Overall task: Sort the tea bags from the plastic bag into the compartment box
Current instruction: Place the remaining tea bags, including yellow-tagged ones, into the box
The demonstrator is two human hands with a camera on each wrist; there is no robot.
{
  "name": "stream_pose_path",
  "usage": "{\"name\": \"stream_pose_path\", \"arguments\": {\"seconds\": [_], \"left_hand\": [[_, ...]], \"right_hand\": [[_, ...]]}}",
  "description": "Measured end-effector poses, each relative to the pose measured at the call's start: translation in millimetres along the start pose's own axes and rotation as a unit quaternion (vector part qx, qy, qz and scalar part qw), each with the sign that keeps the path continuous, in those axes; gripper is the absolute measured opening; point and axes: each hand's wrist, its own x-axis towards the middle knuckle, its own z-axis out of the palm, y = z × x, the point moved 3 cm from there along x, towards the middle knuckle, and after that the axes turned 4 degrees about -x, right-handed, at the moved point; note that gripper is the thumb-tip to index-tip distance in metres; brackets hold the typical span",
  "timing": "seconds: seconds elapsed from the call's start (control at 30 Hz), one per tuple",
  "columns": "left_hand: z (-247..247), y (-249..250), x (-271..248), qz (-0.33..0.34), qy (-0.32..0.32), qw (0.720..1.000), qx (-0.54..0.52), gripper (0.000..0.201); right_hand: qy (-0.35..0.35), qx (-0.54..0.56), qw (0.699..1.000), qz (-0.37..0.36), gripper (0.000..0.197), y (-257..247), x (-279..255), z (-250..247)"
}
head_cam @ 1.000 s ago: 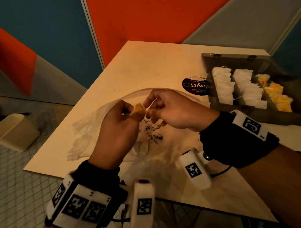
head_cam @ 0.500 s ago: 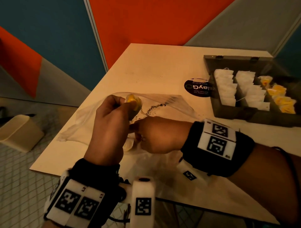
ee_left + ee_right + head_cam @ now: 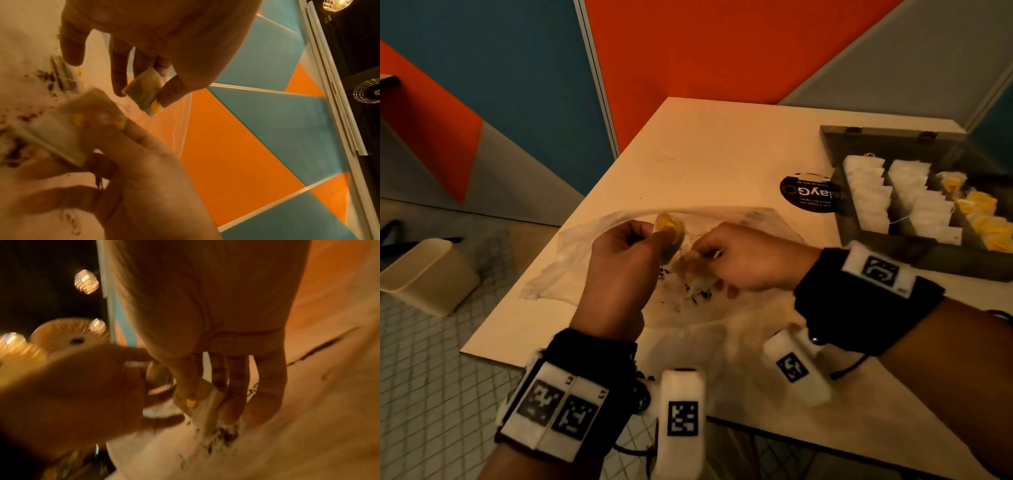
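My left hand (image 3: 659,238) pinches a small tea bag with a yellow tag (image 3: 669,226) above the clear plastic bag (image 3: 571,270); the left wrist view shows that tea bag (image 3: 141,88) between thumb and fingers. Just to its right, my right hand (image 3: 703,262) grips a second tea bag (image 3: 690,270), whose yellow tag (image 3: 190,402) appears in the right wrist view. Dark loose tea crumbs (image 3: 697,296) lie inside the plastic bag. The grey compartment box (image 3: 873,243) stands open at the right, with rows of white tea bags (image 3: 866,198) and yellow-tagged ones (image 3: 983,212).
A round black sticker (image 3: 808,192) is on the table (image 3: 722,144) beside the box. The table's left edge runs close to my left hand. A beige bin (image 3: 428,274) stands on the tiled floor at the left.
My right hand dipped into the plastic bag and has come up gripping a second tea bag. My left hand kept hold of the yellow-tagged one and stayed about where it was.
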Motion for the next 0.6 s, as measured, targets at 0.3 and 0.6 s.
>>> {"name": "stream_pose_path", "arguments": {"seconds": [0.3, 0.6], "left_hand": [[3.7, -18.5, 3.0, -0.038, -0.005, 0.999, 0.02, 0.01], [10.6, -18.5, -1.7, -0.068, -0.022, 0.997, -0.035, 0.011]], "right_hand": [[0.02, 0.313, 0.946, 0.087, 0.015, 20.0, -20.6, -26.9], [0.043, 0.279, 0.949, 0.139, 0.011, 12.6, -9.9, -15.9]]}}
